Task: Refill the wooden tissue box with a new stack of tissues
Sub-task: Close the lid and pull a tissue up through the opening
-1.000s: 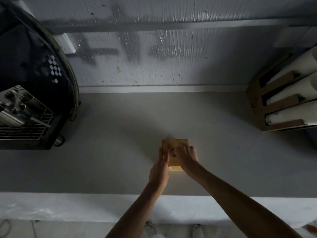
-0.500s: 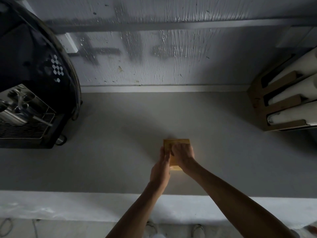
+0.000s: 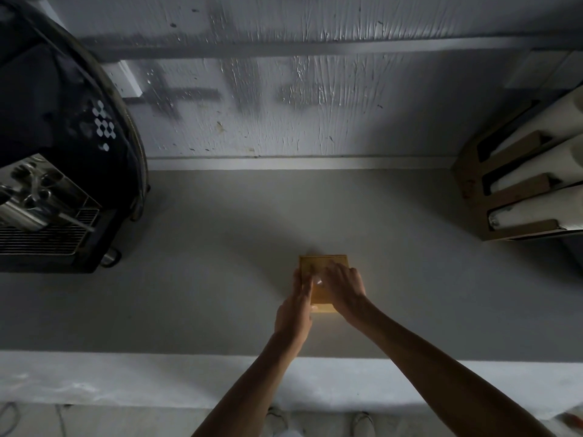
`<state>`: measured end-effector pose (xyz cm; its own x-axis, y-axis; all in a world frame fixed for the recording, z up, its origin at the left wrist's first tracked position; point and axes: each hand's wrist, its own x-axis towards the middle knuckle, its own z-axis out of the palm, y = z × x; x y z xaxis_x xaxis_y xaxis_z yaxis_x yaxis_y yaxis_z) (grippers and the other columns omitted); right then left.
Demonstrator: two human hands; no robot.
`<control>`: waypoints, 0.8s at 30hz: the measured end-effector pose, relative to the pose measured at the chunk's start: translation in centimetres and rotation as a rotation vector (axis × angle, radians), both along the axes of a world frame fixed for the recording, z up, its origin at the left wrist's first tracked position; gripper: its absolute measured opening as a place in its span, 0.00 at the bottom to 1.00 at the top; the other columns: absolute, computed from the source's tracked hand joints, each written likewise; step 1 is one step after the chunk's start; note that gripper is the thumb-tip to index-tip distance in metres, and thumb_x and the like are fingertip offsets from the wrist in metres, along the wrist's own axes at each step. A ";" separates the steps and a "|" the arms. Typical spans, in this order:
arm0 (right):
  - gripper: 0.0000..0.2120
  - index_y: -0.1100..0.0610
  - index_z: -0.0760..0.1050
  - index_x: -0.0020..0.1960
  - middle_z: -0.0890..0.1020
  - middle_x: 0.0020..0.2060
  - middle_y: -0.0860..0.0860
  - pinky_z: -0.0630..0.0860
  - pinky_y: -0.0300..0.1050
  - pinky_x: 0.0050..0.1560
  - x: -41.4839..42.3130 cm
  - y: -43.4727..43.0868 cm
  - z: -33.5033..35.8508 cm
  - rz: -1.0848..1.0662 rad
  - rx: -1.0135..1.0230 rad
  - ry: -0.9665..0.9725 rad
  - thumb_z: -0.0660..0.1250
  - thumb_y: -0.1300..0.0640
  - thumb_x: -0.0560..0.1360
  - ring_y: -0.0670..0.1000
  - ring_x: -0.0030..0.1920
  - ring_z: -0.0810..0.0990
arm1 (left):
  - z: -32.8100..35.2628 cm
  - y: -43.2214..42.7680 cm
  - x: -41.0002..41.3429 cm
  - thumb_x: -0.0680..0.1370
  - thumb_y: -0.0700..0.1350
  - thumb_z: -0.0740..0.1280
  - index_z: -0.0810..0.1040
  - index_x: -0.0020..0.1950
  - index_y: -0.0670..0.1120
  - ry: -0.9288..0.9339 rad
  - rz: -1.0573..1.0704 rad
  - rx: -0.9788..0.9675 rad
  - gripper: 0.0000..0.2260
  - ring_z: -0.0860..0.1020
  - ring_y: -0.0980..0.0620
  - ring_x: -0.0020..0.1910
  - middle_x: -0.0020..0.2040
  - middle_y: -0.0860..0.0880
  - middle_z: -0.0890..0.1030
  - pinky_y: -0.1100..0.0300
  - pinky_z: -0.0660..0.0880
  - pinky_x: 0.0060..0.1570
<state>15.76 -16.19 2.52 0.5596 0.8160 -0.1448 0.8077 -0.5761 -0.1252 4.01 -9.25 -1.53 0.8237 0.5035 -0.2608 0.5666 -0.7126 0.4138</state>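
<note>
A small wooden tissue box [image 3: 318,264] stands on the grey counter [image 3: 220,263], a little right of centre. My left hand [image 3: 296,305] lies along the box's left side with its fingers straight against the wood. My right hand [image 3: 342,287] rests on top of the box, fingers spread over the lid. A small white bit of tissue [image 3: 318,281] shows between the two hands. Most of the lid and the box's opening are hidden under my right hand.
A black espresso machine [image 3: 63,171] with a metal drip grate fills the left end of the counter. At the right stands a cardboard rack [image 3: 504,197] holding white rolls. A rough white wall runs behind. The counter's pale front edge [image 3: 157,380] is near me.
My right hand's fingers have slid slightly forward over the lid and spread. The left hand stays against the box's left side. The box has not moved.
</note>
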 end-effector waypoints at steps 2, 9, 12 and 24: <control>0.08 0.51 0.81 0.51 0.82 0.55 0.51 0.75 0.48 0.48 0.3 -0.1 0.2 0.009 0.023 0.001 0.63 0.56 0.77 0.54 0.56 0.81 | -0.1 0.0 0.0 0.81 0.42 0.64 0.50 0.81 0.53 0.002 0.002 0.005 0.33 0.78 0.42 0.64 0.82 0.46 0.46 0.51 0.74 0.61; 0.04 0.55 0.76 0.41 0.78 0.41 0.51 0.67 0.43 0.32 2.3 0.0 2.1 -0.117 0.217 -0.111 0.66 0.57 0.75 0.54 0.39 0.81 | -0.4 -0.1 0.0 0.80 0.41 0.64 0.50 0.81 0.51 -0.015 0.018 0.008 0.34 0.79 0.42 0.62 0.82 0.47 0.47 0.52 0.76 0.59; 0.04 0.54 0.77 0.45 0.78 0.45 0.51 0.70 0.44 0.36 2.4 0.4 2.2 -0.117 0.178 -0.076 0.64 0.56 0.76 0.54 0.45 0.81 | -0.4 0.0 0.1 0.80 0.41 0.65 0.49 0.81 0.50 -0.014 0.018 0.013 0.34 0.79 0.42 0.62 0.82 0.47 0.46 0.52 0.77 0.59; 0.09 0.52 0.78 0.51 0.80 0.56 0.51 0.73 0.48 0.47 1.1 0.2 -1.7 -0.094 -0.005 0.047 0.63 0.49 0.77 0.55 0.59 0.78 | -1.0 0.0 -0.1 0.80 0.41 0.64 0.50 0.80 0.53 0.011 0.025 0.005 0.34 0.80 0.40 0.60 0.82 0.48 0.46 0.50 0.76 0.59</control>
